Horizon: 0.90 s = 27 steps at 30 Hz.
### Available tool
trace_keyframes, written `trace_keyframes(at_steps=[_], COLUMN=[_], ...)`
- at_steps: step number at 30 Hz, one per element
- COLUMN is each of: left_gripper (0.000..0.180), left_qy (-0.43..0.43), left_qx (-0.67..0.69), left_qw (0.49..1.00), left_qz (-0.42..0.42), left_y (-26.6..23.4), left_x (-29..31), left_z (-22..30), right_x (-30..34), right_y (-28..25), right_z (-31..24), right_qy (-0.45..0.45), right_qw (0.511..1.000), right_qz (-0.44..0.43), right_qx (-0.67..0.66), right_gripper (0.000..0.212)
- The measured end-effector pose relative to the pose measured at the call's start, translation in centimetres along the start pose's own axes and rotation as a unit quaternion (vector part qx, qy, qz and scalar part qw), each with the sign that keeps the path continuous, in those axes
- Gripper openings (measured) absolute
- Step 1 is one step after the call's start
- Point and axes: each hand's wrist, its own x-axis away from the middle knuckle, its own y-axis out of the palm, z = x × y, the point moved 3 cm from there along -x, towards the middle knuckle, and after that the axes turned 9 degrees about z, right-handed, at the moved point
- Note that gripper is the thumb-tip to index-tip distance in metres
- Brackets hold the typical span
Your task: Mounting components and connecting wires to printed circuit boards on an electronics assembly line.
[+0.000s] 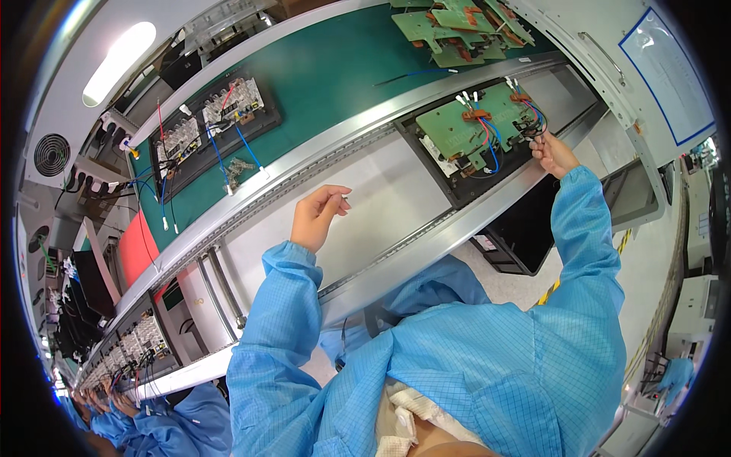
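Right hand (553, 152) pinches the wire bundle (533, 126) at the near-right edge of the green board (476, 126), fingers closed on red/blue/black leads, arm stretched far forward and right. Left hand (318, 215) hangs free over the bare grey tabletop (381, 206), fingers loosely curled, thumb and forefinger nearly meeting; can't tell if anything small sits between them, looks like nothing. Board lies in a black tray (457, 186) on the near lane, long axis running roughly along the conveyor, tilted up to the right in this view. Red and blue wires loop across the board's middle, white connectors (466, 97) along its far edge. Key relation: board sits up and to the right of both hands' midline, right hand already on it, left hand well apart to the board's left, so the right is clearly the nearer one. Beyond the rail, the green belt (327, 68) carries a second black tray (213, 126) with white terminal blocks and blue/red leads, far left of the left hand. A stack of green boards (457, 27) sits at the top of the belt, a loose blue wire (415, 75) just below it. More trays line up lower left, where other people's blue sleeves (145, 426) show. White machine panel (662, 72) stands at right.
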Motion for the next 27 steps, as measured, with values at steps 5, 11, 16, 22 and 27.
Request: trace_keyframes(at_steps=[5,11,16,22,27], left_gripper=[0.022,0.022,0.023,0.02,0.021], left_qy=[0.009,0.009,0.015,0.02,0.018], left_qx=[-0.005,-0.015,-0.026,-0.006,-0.01], left_qw=[1.0,1.0,1.0,1.0,1.0], left_qz=[-0.001,-0.007,0.004,0.008,0.016], left_y=[0.1,0.1,-0.2,-0.4,-0.4], left_x=[0.1,0.1,0.2,-0.1,0.2], left_z=[0.2,0.2,-0.2,-0.3,-0.1], right_x=[-1.7,-1.9,0.1,2.5,6.0], right_y=[-2.5,-2.0,-2.1,-4.0,-2.3], right_z=[0.5,1.1,1.0,1.6,1.6], right_qy=[0.008,-0.011,0.056,-0.051,-0.134], right_qw=[0.998,1.0,0.998,0.994,0.976], right_qz=[-0.046,0.019,-0.023,0.064,0.16], right_qx=[-0.034,-0.011,0.025,0.077,0.059], right_gripper=[0.023,0.024,0.032,0.035,0.025])
